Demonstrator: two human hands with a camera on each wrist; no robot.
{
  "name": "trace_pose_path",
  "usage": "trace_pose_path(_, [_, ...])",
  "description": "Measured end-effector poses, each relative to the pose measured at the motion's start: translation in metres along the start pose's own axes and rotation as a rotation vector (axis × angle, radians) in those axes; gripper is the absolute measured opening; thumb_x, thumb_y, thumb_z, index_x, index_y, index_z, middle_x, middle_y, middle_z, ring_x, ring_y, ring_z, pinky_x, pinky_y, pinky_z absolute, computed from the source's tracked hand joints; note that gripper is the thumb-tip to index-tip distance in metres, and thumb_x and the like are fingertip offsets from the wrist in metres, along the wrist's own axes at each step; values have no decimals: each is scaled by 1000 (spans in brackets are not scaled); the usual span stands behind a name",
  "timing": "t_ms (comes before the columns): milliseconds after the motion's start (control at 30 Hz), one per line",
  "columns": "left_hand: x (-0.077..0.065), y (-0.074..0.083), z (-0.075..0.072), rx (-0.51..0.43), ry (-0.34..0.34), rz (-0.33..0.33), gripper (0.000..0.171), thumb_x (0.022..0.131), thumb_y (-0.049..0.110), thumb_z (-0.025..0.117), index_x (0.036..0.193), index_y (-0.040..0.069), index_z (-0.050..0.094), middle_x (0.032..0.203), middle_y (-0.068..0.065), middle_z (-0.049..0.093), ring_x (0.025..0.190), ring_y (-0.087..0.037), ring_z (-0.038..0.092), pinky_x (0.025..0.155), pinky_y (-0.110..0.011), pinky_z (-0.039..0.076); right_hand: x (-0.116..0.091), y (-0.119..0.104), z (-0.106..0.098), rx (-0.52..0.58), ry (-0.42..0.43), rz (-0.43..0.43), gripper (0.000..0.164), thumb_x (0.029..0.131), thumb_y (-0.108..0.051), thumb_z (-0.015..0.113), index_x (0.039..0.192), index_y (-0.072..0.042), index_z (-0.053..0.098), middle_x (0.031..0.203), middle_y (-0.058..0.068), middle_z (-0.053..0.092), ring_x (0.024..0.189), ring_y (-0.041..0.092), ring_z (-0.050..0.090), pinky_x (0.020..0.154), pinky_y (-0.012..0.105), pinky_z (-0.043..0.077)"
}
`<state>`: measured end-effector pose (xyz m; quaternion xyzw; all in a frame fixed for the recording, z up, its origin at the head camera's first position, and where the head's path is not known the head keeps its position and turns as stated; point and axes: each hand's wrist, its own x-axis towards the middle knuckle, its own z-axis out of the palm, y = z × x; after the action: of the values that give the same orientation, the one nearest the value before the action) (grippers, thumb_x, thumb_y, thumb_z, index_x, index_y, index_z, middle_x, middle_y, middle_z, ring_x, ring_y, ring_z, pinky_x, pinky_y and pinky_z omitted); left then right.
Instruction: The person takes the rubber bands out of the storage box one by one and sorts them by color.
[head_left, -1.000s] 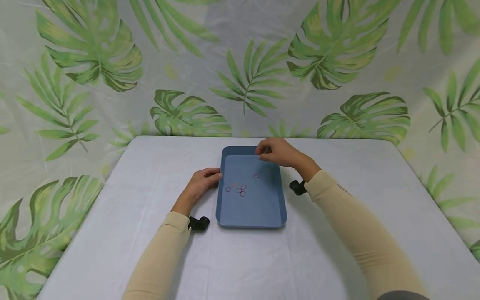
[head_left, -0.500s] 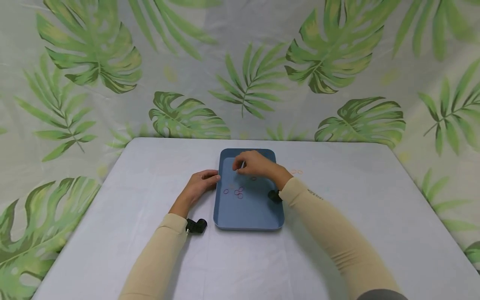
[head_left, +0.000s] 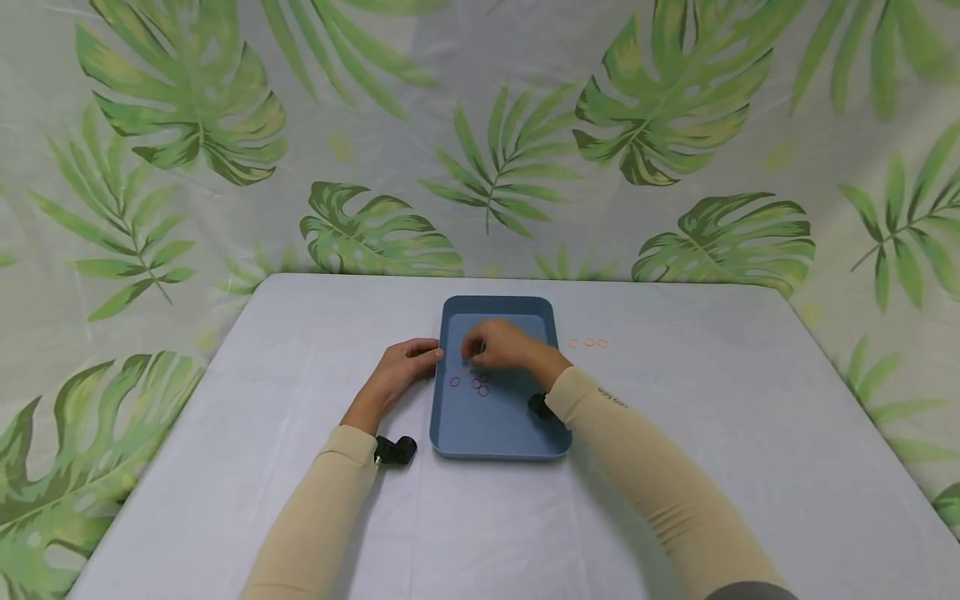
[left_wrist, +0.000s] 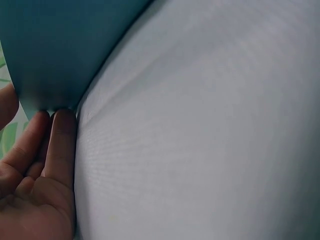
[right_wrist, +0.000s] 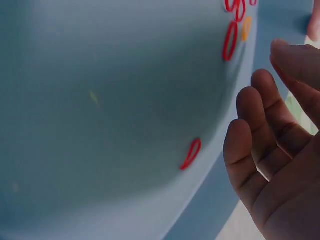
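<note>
Over the blue tray (head_left: pixel 517 433) my right hand (head_left: pixel 501 343) hovers, its thumb and index finger close together. In the right wrist view, nothing shows between the fingers of that hand (right_wrist: pixel 280 135). Below it lie several small red rubber bands (right_wrist: pixel 235 34), a lone red one (right_wrist: pixel 189 156) apart from them, and an orange band (right_wrist: pixel 246 29) beside the cluster. My left hand (head_left: pixel 401 367) rests against the tray's left side. Its fairly straight fingers (left_wrist: pixel 62 145) touch the outer wall in the left wrist view, with the thumb near the rim.
Three orange bands (head_left: pixel 589 342) lie in a row on the white tablecloth (head_left: pixel 675 333), right of the tray. A leaf-patterned cloth (head_left: pixel 495 167) hangs behind the table.
My right hand has moved from the tray's far right edge leftward and nearer, over the bands. The orange bands on the right, hidden earlier by my arm, now show. The left hand stays put.
</note>
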<state>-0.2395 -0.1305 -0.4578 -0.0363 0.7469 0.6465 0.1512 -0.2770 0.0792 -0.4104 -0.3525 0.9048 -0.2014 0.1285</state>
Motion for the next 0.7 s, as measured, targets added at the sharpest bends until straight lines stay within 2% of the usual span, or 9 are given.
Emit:
trace_pose_path(300, [2, 0, 0, -6, -6, 0, 46, 95, 19, 65, 138, 4, 58, 141, -16, 59, 122, -23, 61, 106, -36, 51, 4, -3, 10, 4, -28, 51, 14, 88, -8, 69, 101, -8, 76, 99, 6, 75, 91, 17, 65, 87, 32, 56])
trace_pose_path(500, [1, 0, 0, -8, 0, 3, 46, 96, 19, 65, 137, 3, 57, 140, -17, 59, 123, -24, 61, 106, -36, 51, 4, -5, 13, -31, -35, 61, 13, 89, -10, 70, 100, -9, 76, 100, 5, 74, 92, 17, 65, 88, 33, 56])
trace_pose_path(700, [0, -1, 0, -6, -1, 18, 45, 96, 19, 65, 137, 3, 57, 140, -18, 59, 119, -21, 62, 104, -35, 52, 4, -6, 15, -54, -25, 59, 8, 89, -11, 71, 94, -10, 77, 95, 4, 73, 88, 16, 63, 86, 32, 55])
